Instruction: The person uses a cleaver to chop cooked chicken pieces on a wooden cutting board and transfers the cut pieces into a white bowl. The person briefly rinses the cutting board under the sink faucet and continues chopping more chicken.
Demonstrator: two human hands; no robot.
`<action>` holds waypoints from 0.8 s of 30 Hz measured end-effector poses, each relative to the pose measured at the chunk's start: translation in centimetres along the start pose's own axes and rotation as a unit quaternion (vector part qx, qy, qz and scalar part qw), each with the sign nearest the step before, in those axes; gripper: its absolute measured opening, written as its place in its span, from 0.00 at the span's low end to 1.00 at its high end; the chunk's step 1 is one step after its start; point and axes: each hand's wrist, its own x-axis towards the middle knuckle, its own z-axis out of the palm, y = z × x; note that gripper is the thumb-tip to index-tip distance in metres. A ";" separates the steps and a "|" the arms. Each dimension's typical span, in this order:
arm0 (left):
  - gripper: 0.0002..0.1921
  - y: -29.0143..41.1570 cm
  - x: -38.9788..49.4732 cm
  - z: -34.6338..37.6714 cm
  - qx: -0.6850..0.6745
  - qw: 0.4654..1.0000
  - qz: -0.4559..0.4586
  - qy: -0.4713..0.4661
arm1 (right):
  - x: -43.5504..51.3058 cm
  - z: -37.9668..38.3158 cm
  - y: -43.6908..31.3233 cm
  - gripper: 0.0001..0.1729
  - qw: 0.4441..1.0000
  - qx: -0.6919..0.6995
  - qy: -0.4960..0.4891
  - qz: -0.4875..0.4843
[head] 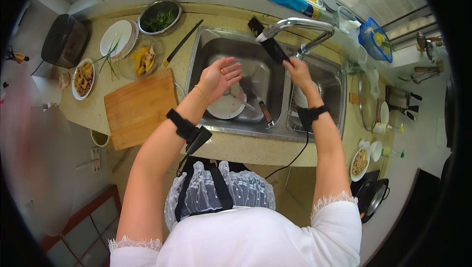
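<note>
My right hand [299,73] grips one end of a long, flat black utensil [266,42], which looks like a knife blade but is blurred. It slants up and left, its upper part beneath the spout of the chrome faucet [295,24]. Over the left basin of the steel sink [239,51], my left hand [219,77] is held palm up with fingers apart and nothing in it. Below that hand a white plate [225,108] lies in the basin with a spoon [249,106] and a wooden-handled tool [264,111], whose far end is hard to make out.
Left of the sink lie a wooden cutting board [142,108], black chopsticks [184,42], a steel bowl of greens [159,16] and a glass bowl of yellow food [143,60]. A dish rack [295,119] sits in the right basin. Knives [405,105] hang on the right wall.
</note>
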 end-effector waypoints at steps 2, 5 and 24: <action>0.19 0.2 1.8 1.0 0.025 1.000 0.014 -0.012 | -2.2 0.3 -1.4 0.15 0.993 0.022 0.033 -0.108; 0.16 0.0 5.1 3.4 0.049 0.999 0.020 0.011 | -6.9 0.8 -3.7 0.13 0.979 -0.068 0.165 -0.101; 0.20 3.8 -21.3 -25.1 0.521 0.587 0.374 0.494 | -3.5 8.9 -12.9 0.14 0.802 0.508 -0.079 0.303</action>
